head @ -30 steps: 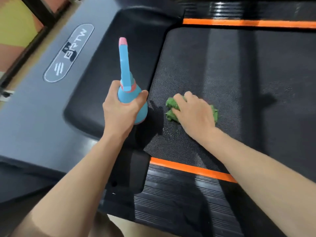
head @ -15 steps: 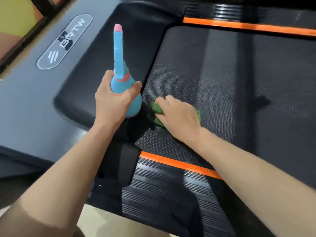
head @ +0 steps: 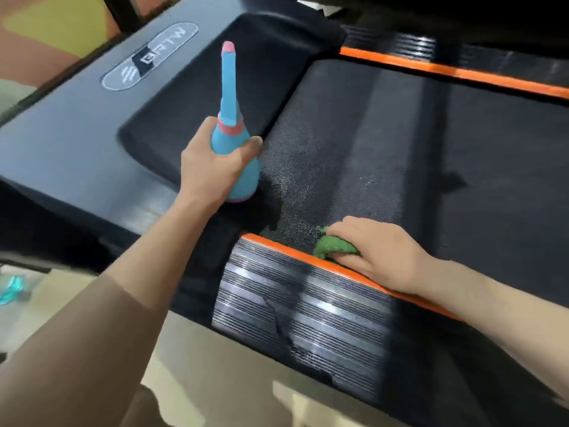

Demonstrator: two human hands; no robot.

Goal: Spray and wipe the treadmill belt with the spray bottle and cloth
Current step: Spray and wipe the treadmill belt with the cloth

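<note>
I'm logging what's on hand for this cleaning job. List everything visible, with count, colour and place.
spray bottle: 1, blue with pink tip and collar, held upright over the belt's front edge
cloth: 1, green, on the belt by the near orange stripe
treadmill belt: 1, black textured, centre right
orange stripes: 2, along the belt's near and far edges
ribbed side rail: 1, black, near side
motor cover: 1, grey and black with an oval logo, left
teal object: 1, on the floor far left, blurred
left hand: 1, grips the bottle
right hand: 1, presses the cloth
</note>
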